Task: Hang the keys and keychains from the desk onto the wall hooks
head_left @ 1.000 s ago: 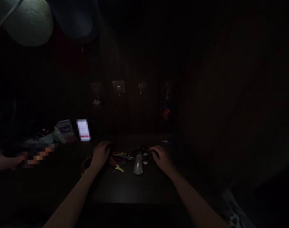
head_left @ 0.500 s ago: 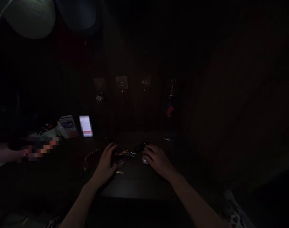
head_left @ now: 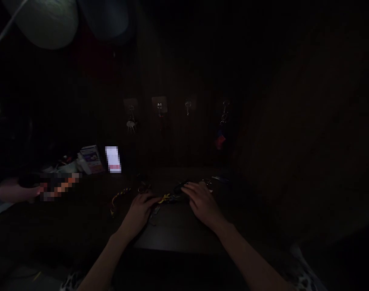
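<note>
As I seem to handle the yellow cord [head_left: 164, 198] on the tabletop [head_left: 164, 238], my left hand [head_left: 139, 210], fingers loosely bent, and right hand [head_left: 204, 203], half-curled near a dark object [head_left: 179, 188], show no certain grip; next wants light touch.

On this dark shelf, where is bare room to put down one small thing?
Bare room shows at the front of the shelf, between the left forearm and right forearm, nearer than the yellow cord. Crowded: around the left hand and right hand, and back left by the printed box. Farther right, too dark to judge.
</note>
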### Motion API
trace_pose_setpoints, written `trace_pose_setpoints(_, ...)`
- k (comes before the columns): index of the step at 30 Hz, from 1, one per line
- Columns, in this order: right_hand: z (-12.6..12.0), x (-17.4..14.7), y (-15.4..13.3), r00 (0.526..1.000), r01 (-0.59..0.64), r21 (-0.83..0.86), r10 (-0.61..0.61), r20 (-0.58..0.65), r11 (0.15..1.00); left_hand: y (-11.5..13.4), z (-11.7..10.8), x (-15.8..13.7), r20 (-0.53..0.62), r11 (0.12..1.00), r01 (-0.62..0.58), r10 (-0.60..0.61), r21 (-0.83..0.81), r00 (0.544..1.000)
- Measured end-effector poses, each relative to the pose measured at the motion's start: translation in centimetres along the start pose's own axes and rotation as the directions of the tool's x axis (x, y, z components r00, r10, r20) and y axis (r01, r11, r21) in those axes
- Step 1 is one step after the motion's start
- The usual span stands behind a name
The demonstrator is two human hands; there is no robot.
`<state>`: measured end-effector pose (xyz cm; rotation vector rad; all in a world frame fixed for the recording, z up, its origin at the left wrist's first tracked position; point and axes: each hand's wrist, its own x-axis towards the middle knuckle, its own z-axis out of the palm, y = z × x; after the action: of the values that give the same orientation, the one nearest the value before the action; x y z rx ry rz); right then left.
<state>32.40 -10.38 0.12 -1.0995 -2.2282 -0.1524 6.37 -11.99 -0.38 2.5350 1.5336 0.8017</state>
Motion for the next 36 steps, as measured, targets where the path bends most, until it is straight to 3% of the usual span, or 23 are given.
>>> trace_pose_setpoints(3,0.2,0.3,-1.0,0.98,0.111,0.105,-0.126,0.155,0.988,0.9,0.7,1.1,0.036,0.998,-0.017,0.019,-0.061,0.999)
trace_pose_setpoints(5,0.4,0.4,-1.2,0.979,0.07,0.131,-0.093,0.181,0.989,1.4,1.1,2.0,0.043,0.993,0.0,0.005,-0.119,0.999)
trace_pose_setpoints(8,0.9,0.3,-0.7,0.99,-0.015,0.152,-0.006,0.139,0.988,1.6,1.6,3.3,0.013,0.977,0.062,-0.06,-0.202,0.998)
trace_pose_setpoints(18,1.2,0.1,0.4,0.997,-0.064,0.119,0.06,0.044,0.991,0.8,1.8,3.7,-0.015,0.881,0.221,-0.25,-0.419,0.968)
trace_pose_setpoints(22,0.9,0.2,0.4,0.989,-0.138,0.071,0.142,-0.042,0.988,0.2,2.2,3.5,-0.107,0.887,0.251,-0.314,-0.388,0.943)
trace_pose_setpoints(30,0.3,0.2,1.4,0.905,-0.409,-0.08,0.393,-0.164,0.909,-0.6,2.5,3.4,-0.176,0.95,0.133,-0.188,-0.281,0.966)
trace_pose_setpoints(33,0.2,0.4,1.3,0.916,-0.38,-0.073,0.363,-0.17,0.922,-0.3,2.4,3.4,-0.156,0.964,0.128,-0.167,-0.233,0.974)
trace_pose_setpoints(36,0.1,0.6,0.4,0.969,-0.217,-0.021,0.213,-0.122,0.976,0.1,2.3,3.4,-0.14,0.977,0.125,-0.15,-0.174,0.979)
